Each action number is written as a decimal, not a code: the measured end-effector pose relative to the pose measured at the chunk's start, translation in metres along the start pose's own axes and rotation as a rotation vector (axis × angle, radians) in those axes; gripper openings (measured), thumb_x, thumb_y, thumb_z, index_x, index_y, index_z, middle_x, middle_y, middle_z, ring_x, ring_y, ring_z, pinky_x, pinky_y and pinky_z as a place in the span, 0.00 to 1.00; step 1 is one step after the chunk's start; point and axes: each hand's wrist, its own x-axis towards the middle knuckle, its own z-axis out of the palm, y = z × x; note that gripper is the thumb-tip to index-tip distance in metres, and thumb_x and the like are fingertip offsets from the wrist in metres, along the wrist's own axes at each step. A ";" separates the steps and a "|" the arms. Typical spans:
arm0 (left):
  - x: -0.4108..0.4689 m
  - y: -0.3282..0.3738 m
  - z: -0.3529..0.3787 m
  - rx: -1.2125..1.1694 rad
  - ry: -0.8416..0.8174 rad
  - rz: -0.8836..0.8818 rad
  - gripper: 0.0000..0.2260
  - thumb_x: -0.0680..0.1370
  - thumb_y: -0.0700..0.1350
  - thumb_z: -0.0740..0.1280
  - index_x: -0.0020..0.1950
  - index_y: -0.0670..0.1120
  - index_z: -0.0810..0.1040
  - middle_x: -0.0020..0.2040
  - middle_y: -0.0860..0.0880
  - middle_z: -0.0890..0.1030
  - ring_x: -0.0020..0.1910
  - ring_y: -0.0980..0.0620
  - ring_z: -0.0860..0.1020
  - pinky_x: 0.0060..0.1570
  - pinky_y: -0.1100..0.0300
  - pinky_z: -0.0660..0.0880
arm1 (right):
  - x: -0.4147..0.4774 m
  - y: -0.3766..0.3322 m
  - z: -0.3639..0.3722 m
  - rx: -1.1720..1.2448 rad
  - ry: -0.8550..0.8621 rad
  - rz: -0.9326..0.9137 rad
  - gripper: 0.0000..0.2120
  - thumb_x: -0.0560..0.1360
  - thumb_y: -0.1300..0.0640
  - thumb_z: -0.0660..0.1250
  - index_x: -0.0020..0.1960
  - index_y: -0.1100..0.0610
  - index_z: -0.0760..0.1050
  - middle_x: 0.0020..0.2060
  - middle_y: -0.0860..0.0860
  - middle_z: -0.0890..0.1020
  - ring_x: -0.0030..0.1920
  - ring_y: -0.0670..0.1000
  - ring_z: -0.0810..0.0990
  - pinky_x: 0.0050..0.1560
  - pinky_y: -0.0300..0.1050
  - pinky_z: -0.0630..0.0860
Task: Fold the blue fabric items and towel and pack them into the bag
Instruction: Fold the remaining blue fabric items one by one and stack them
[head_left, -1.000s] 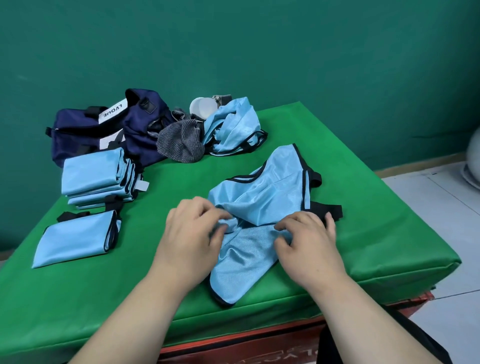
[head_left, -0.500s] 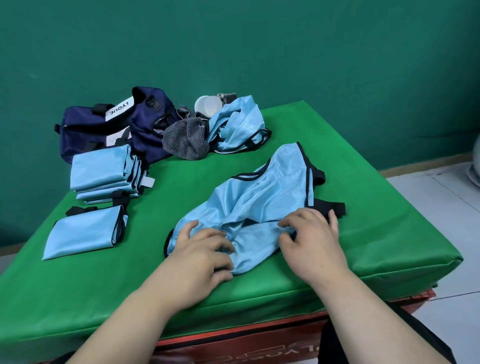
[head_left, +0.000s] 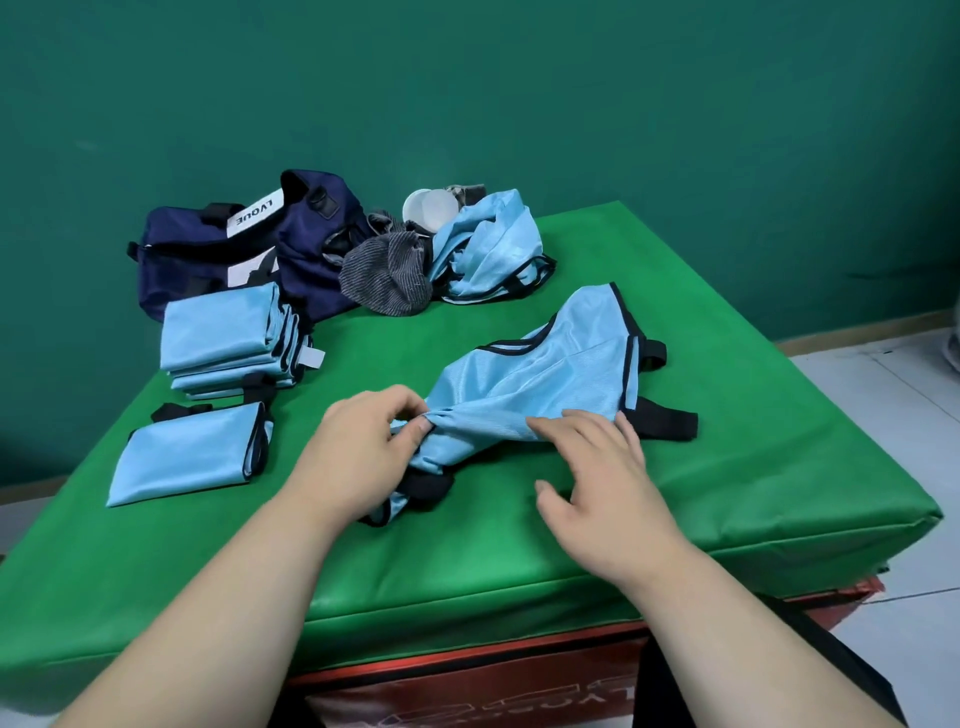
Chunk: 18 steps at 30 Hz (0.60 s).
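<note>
A light blue fabric item (head_left: 550, 374) with black trim lies crumpled in the middle of the green mat (head_left: 727, 467). My left hand (head_left: 358, 457) pinches its bunched left end between thumb and fingers. My right hand (head_left: 602, 483) has its fingers spread, their tips resting on the fabric's near edge. A stack of folded blue items (head_left: 223, 332) and a single folded one (head_left: 182, 457) lie at the left. Another unfolded blue item (head_left: 488, 249) sits at the back beside a grey striped towel (head_left: 387, 273). The navy bag (head_left: 234, 249) stands at the back left.
A white cup-like object (head_left: 431, 208) sits behind the towel. The mat's right and front edges drop to a red base (head_left: 467, 675) and a white tiled floor (head_left: 883, 415). A green wall stands close behind the table.
My left hand gathered the fabric's near part and bunched it up toward the middle. My right hand opened and slid a little nearer along the fabric's edge.
</note>
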 end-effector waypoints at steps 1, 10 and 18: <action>-0.004 -0.003 0.004 -0.034 0.009 -0.027 0.04 0.79 0.50 0.68 0.45 0.56 0.77 0.42 0.58 0.80 0.40 0.55 0.75 0.40 0.59 0.67 | -0.001 -0.002 0.002 -0.011 -0.014 -0.012 0.28 0.70 0.51 0.65 0.70 0.49 0.71 0.61 0.45 0.77 0.69 0.49 0.68 0.76 0.61 0.55; -0.023 -0.020 0.030 -0.592 0.035 -0.221 0.04 0.77 0.44 0.71 0.44 0.53 0.82 0.41 0.57 0.85 0.40 0.59 0.82 0.42 0.66 0.75 | -0.006 -0.030 0.022 -0.103 -0.039 -0.113 0.29 0.71 0.47 0.65 0.72 0.49 0.69 0.64 0.47 0.73 0.68 0.51 0.67 0.72 0.56 0.63; -0.032 -0.057 0.011 -0.988 0.101 -0.177 0.10 0.74 0.37 0.66 0.47 0.49 0.83 0.47 0.51 0.86 0.51 0.55 0.82 0.54 0.65 0.75 | -0.006 -0.065 0.040 -0.185 -0.026 -0.223 0.29 0.72 0.43 0.67 0.72 0.49 0.69 0.67 0.51 0.72 0.71 0.56 0.67 0.72 0.60 0.63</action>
